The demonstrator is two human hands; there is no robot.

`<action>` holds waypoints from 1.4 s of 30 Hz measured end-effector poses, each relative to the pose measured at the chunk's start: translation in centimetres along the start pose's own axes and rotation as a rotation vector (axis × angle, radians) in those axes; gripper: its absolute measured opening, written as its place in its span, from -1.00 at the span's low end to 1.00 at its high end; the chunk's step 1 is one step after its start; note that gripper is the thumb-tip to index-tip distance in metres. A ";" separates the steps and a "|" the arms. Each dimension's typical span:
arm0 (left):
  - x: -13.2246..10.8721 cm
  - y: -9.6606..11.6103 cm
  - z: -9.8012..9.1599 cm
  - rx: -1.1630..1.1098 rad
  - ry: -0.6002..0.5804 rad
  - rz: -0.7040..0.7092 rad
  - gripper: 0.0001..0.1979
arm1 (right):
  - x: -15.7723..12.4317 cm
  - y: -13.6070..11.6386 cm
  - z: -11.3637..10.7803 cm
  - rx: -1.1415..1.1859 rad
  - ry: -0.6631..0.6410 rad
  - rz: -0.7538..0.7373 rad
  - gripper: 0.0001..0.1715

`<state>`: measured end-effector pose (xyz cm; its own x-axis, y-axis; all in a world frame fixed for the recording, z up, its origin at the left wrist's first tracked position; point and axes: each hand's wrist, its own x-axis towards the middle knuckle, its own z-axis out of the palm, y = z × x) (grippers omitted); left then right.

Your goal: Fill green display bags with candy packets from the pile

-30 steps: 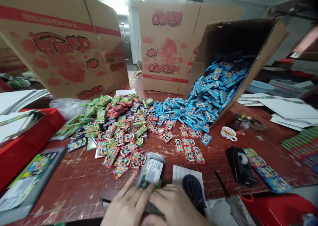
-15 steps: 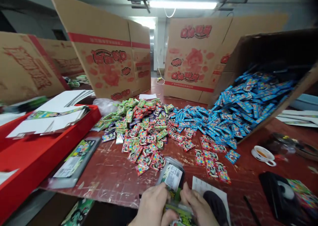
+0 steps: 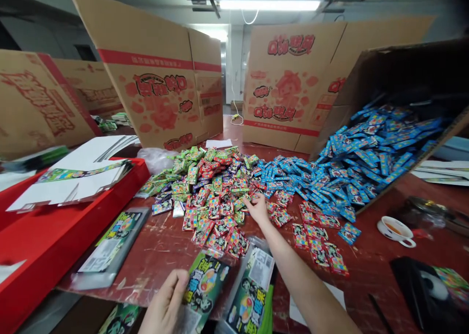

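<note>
Red tray: at the left edge, the tray (image 3: 110, 202) bears white sheets (image 3: 78, 170).
Left pouches: a stack (image 3: 113, 248) lies flat just right of the tray on the dark red table (image 3: 150, 248).
Left hand: at the near edge, the left hand (image 3: 166, 302) has its thumb and fingers closed on the left side of a green pouch (image 3: 207, 282).
Mixed pile: green, red and purple packets (image 3: 208, 189) lie heaped beyond the pouch.
Near pouches: another stack (image 3: 252, 290) lies just right of the held pouch.
Right hand: the right hand (image 3: 259, 209) reaches to the pile's right side, fingertips drawn near together; whether they hold a packet, I cannot tell.
Red packets: several (image 3: 318, 243) lie loose right of the forearm.
Blue packets: they spill (image 3: 351, 167) from a tipped carton (image 3: 344, 92), far right.
Cup: a white cup (image 3: 395, 230) stands at right.
</note>
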<state>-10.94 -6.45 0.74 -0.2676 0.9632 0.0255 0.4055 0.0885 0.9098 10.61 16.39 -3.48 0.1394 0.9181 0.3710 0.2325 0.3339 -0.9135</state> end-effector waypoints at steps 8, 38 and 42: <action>2.9 0.8 1.3 -0.347 -0.274 -0.195 -0.60 | -2.1 0.1 -2.2 0.220 0.025 0.224 -0.37; 3.4 5.6 3.8 -0.190 -0.481 -0.008 -0.73 | -5.9 -10.3 -8.7 0.010 -0.846 -0.050 -0.84; 3.3 5.5 4.3 -0.144 -0.423 0.022 -0.74 | -7.2 -8.9 -7.7 0.019 -0.662 0.053 -0.84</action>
<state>-5.84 -1.66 4.01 0.1332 0.9862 -0.0988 0.2729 0.0593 0.9602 14.97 5.12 3.28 -0.4725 0.8684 0.1502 0.2234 0.2830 -0.9327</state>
